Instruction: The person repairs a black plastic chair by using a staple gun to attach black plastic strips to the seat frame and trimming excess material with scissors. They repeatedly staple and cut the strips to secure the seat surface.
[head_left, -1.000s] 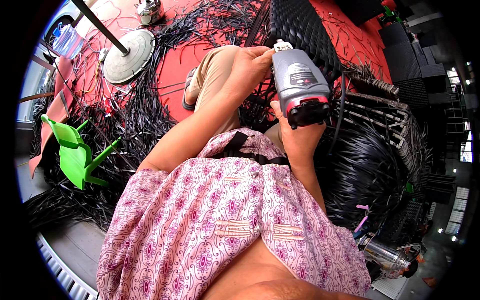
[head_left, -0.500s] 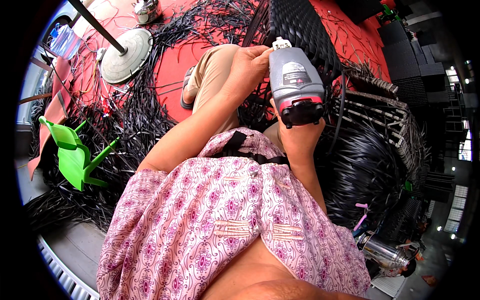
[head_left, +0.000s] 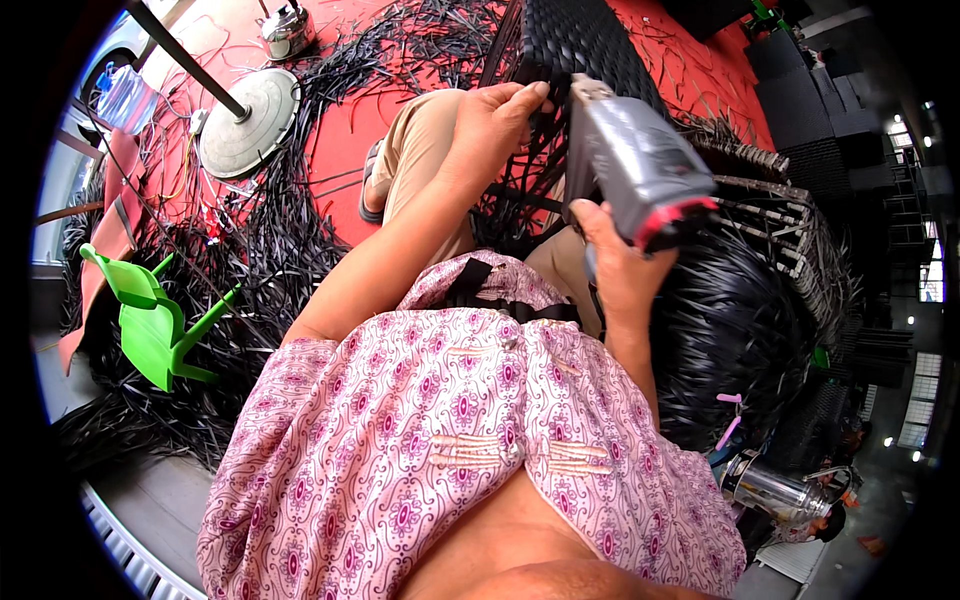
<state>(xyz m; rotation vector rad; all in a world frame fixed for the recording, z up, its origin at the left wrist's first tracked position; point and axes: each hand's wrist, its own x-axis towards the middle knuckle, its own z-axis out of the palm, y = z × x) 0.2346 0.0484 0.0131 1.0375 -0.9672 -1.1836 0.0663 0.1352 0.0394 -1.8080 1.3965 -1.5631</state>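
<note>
Stool (head_left: 150, 320) lies left among strips (head_left: 250, 260); fan base (head_left: 247, 122) sits behind it.

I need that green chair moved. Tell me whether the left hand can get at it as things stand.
Probably not without letting go: the left hand grips the black woven panel, and the green chair lies tipped well off to the left among black strips.

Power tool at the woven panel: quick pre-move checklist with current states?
1. Right hand gripping the grey power tool: ok.
2. Left hand on the black woven panel, fingers at its edge: ok.
3. Left fingers apart from the tool's nose: not ok, they sit right beside it.
4. Tool tip touching the weave: cannot tell, blurred.
5. Loose black strips away from legs: not ok, piled around.
</note>
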